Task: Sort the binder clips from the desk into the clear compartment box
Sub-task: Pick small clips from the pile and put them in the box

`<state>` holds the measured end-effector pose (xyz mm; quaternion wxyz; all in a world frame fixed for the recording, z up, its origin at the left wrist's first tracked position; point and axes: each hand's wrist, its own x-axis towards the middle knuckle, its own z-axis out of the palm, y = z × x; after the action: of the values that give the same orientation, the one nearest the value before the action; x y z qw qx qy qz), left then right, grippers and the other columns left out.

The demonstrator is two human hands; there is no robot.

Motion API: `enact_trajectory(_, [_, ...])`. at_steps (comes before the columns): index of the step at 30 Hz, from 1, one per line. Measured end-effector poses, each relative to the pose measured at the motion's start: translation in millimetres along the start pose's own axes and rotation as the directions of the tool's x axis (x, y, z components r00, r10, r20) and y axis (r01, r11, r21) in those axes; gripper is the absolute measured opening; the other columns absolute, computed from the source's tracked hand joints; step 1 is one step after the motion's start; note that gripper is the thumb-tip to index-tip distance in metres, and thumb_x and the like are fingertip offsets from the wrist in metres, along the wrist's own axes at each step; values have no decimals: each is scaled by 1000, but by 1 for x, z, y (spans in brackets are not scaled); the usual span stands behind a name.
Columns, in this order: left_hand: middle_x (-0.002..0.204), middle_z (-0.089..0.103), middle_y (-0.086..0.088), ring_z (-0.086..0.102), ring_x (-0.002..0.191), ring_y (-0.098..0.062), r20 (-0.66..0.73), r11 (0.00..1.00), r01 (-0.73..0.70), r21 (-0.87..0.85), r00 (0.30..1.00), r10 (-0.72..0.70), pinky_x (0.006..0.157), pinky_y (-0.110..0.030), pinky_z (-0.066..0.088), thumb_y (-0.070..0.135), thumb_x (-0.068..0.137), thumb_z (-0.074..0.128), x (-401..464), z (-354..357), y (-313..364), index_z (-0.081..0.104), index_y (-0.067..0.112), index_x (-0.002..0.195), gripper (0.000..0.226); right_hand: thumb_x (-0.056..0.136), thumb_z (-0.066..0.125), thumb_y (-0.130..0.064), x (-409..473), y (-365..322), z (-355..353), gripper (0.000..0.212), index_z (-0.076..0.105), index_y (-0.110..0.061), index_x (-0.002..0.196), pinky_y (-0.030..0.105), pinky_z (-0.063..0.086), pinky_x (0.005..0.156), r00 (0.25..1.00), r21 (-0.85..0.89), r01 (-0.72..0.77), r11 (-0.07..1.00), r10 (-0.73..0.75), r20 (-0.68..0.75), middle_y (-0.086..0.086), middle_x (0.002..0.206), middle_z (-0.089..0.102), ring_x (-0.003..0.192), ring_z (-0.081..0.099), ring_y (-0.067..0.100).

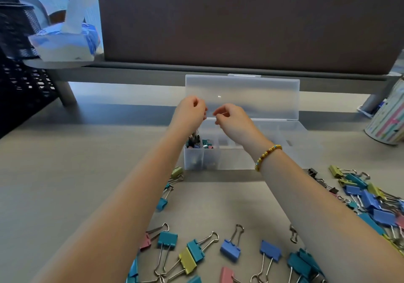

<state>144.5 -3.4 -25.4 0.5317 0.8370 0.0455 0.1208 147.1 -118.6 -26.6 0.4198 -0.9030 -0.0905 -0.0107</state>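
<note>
Both hands, left (192, 110) and right (229, 116), are held curled over the clear compartment box (262, 151); any grasp cannot be told. Binder clips (229, 247) lie lower frame, nearer.

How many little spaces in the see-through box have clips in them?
2: the leftmost compartment of the clear plastic compartment box and the one next to it. The person's right forearm hides parts of others.
</note>
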Motion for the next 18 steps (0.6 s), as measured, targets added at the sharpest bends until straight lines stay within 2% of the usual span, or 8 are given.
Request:
enact_trajectory(2, [84,58,-6,55,76,-21,10,987,-49,153,999,48,74,-35,49,18,97,37,-1,2,-2,53,8,91,20,96,40,-12,-1,-2,2,25,57,-9,115,27,40,80,1000,14,23,1000,-23,-8,9,111,61,100,55,21])
enact_trajectory(5, [84,55,-4,51,78,-20,26,945,-107,310,994,104,61,-27,41,18,95,42,-3,3,-3,54,10,90,15,94,38,-6,-1,-3,8,27,56,-9,114,27,42,77,999,6,32,999,-32,28,9,105,60,92,54,19])
enact_trajectory(8, [92,62,-6,56,87,-21,54,876,-192,442,981,188,75,-32,48,18,92,49,-4,-7,-7,62,9,96,17,89,36,2,-1,2,8,29,59,-12,99,29,45,75,999,5,20,1000,-20,37,10,98,62,87,54,19])
enact_trajectory(10, [99,65,-7,57,97,-22,171,814,-259,521,965,198,84,-32,48,21,91,55,-7,-18,-8,67,11,100,19,85,32,8,-3,6,5,37,63,-12,93,32,48,83,998,-26,40,999,-39,43,9,93,64,88,55,18])
enact_trajectory(13, [110,55,-4,40,114,-23,329,650,-325,687,936,121,92,-34,39,36,87,60,-13,-29,-10,69,20,103,24,83,31,11,-8,7,-2,47,71,-11,95,25,43,80,992,-152,88,985,-73,106,9,99,65,98,57,18])
enact_trajectory(15, [115,50,-3,34,118,-24,326,552,-327,767,940,104,94,-35,38,43,84,61,-16,-30,-11,69,25,103,27,85,31,11,-11,3,-5,51,73,-16,96,25,43,80,982,-266,116,957,-71,173,9,108,63,104,56,21])
enact_trajectory(18, [120,49,-4,34,119,-25,269,468,-318,825,948,171,93,-35,37,38,89,57,-17,-26,-10,69,24,107,26,90,32,6,-18,-5,-9,50,72,-22,102,29,42,84,953,-489,188,852,-37,302,6,120,60,104,53,23])
